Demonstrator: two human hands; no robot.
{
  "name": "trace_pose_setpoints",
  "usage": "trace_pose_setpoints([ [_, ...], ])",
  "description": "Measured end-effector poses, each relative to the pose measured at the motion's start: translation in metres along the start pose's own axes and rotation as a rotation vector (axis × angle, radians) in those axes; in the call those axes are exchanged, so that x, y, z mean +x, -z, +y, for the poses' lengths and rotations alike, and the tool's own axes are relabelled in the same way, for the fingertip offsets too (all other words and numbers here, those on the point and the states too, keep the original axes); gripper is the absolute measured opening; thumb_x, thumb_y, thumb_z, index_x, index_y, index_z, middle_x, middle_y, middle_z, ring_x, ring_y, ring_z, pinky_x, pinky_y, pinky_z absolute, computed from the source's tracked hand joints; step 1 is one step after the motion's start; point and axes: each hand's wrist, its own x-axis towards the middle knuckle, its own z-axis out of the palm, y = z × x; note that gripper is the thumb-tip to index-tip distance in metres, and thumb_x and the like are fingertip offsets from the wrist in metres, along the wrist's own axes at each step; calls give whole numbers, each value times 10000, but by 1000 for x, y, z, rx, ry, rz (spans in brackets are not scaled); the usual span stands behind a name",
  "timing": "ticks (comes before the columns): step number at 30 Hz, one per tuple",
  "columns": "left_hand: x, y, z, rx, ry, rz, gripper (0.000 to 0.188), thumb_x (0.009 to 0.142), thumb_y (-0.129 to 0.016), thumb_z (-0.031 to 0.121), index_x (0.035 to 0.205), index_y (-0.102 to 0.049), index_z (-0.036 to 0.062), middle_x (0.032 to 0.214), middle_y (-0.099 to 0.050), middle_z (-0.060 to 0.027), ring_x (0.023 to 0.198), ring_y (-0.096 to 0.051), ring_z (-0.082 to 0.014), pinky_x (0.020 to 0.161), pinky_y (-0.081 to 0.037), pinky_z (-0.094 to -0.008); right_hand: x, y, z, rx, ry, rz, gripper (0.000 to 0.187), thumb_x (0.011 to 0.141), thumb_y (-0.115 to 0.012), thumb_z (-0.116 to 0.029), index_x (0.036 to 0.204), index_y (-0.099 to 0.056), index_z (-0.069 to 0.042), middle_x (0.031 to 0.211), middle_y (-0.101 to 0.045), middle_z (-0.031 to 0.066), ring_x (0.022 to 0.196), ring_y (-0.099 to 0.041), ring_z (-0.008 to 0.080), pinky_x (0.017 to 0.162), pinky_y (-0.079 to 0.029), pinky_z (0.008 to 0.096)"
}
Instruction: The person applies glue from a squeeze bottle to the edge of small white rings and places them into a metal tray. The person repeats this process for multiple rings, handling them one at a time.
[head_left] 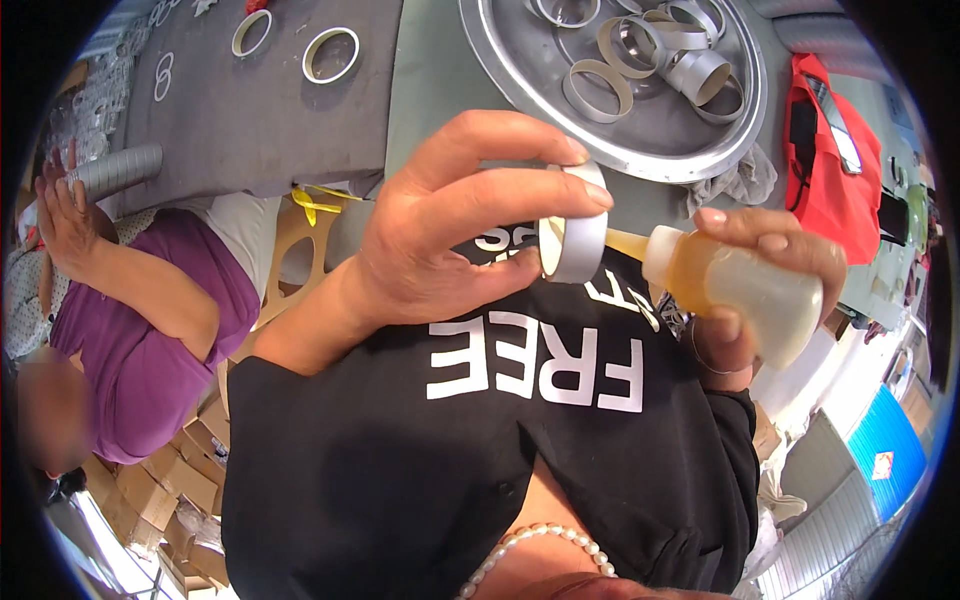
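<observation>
My left hand [450,220] is closed on a short silver-grey ring [578,238], gripped at its edge between fingers and thumb in front of my chest. In my right hand [775,260] is a translucent squeeze bottle [760,300], tipped on its side with amber liquid pooled toward its white collar. The bottle's pale tapered nozzle [627,243] points left at the ring's outer side. Its tip is at or very near the ring; I cannot tell whether they touch.
Several similar rings [598,92] lie in a round metal tray [640,168] beyond my hands. More rings [330,56] rest on the grey table at the far left. A red bag [835,170] with a phone [833,125] lies right, near a grey rag [740,178]. A co-worker in purple [165,310] works at left.
</observation>
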Motion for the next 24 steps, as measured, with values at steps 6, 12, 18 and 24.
trace_pose_setpoints([
  [6,-1,-6,-9,101,-197,7,492,594,-794,-119,1032,-698,83,1161,-580,-129,1040,-635,-293,854,-572,-379,10,-5,6,89,-263,189,516,778,-716,-313,1073,-462,26,874,-643,207,862,-669,289,746,-531,356],
  [12,-8,-5,-9,23,-44,60,561,591,-788,-44,1127,-671,76,1164,-576,-123,1040,-611,-256,819,-568,-363,10,7,32,587,-536,291,483,862,-603,-309,1148,-495,65,988,-640,244,843,-676,285,691,-554,337],
  [18,-23,37,-45,311,662,154,593,678,-785,174,1241,-627,74,1136,-576,-68,1017,-579,-191,793,-545,-336,-4,29,55,937,-485,477,449,957,-545,-342,1176,-515,49,1055,-644,275,853,-696,256,521,-545,272],
  [24,-26,99,-97,1011,521,281,312,776,-664,190,1058,-705,63,948,-649,-121,783,-620,-240,723,-513,-345,-9,34,49,904,-479,617,450,944,-565,-345,1167,-527,44,1019,-664,277,747,-670,243,514,-527,265],
])
